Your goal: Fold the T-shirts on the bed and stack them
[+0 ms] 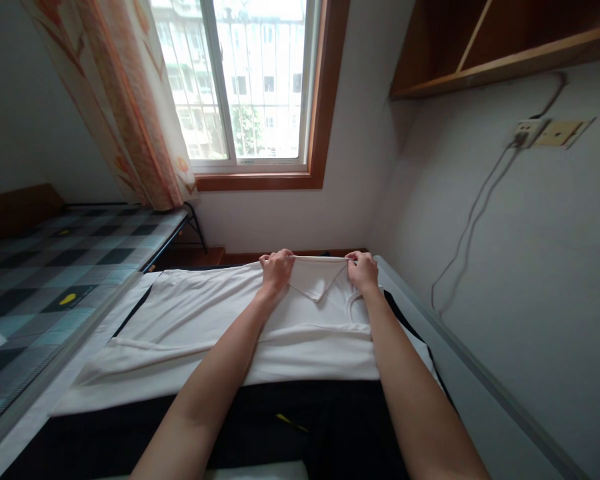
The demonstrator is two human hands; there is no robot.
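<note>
A white garment (310, 353), which looks like a T-shirt, lies spread across a bed or table, with its near side folded over in a long strip. At its far edge my left hand (277, 269) pinches the cloth. My right hand (363, 270) grips the same edge farther right, its fingers closed on the fabric. Between the two hands the edge is pulled straight, and a pointed flap of cloth hangs below it. A curved seam shows beside my right wrist. Black cloth (280, 427) lies under and in front of the white garment, with a small yellow mark on it.
To the left stands a bed with a checked mattress (105, 257). A patterned curtain (125, 100) hangs by the window (260, 87). On the right wall are a wooden shelf (505, 52), a socket (529, 130) and a dangling cable (467, 230). A pale rail (480, 373) runs along the right side.
</note>
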